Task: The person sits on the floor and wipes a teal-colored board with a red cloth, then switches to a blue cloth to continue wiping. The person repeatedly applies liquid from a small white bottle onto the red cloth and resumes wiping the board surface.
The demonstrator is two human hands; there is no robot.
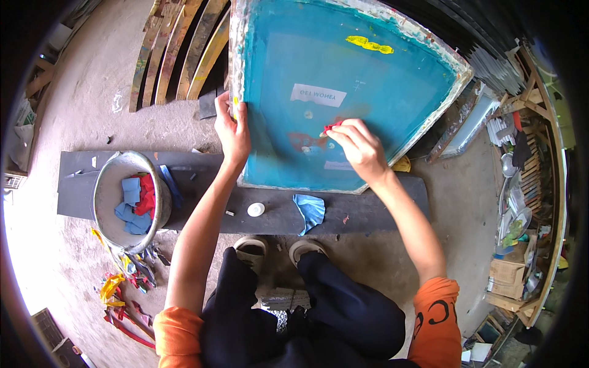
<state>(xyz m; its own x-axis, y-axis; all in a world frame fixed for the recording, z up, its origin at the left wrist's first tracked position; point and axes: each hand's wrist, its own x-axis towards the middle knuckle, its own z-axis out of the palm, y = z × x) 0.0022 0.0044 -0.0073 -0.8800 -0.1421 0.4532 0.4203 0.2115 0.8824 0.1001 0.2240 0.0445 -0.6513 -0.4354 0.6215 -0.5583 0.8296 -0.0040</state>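
A large screen-printing frame (279,70) with teal mesh and a paint-crusted white border leans in front of me. My left hand (233,130) is closed around its left edge. Pinched in the fingers of my right hand (360,147) is a small red rag (332,127), which touches the lower middle of the mesh. Reddish smears surround that spot, and pale patches with lettering show above and below it. A strip of yellow tape (369,44) sticks near the frame's top. Below the frame lie a blue cloth (309,212) and a small white bottle (256,210).
A dark board (386,214) on the floor supports the frame. At left stands a grey bucket (101,208) with blue and red cloth pieces, beside scattered coloured strips (113,288). Wooden slats (161,55) are stacked behind, and a cluttered shelf (521,245) lines the right.
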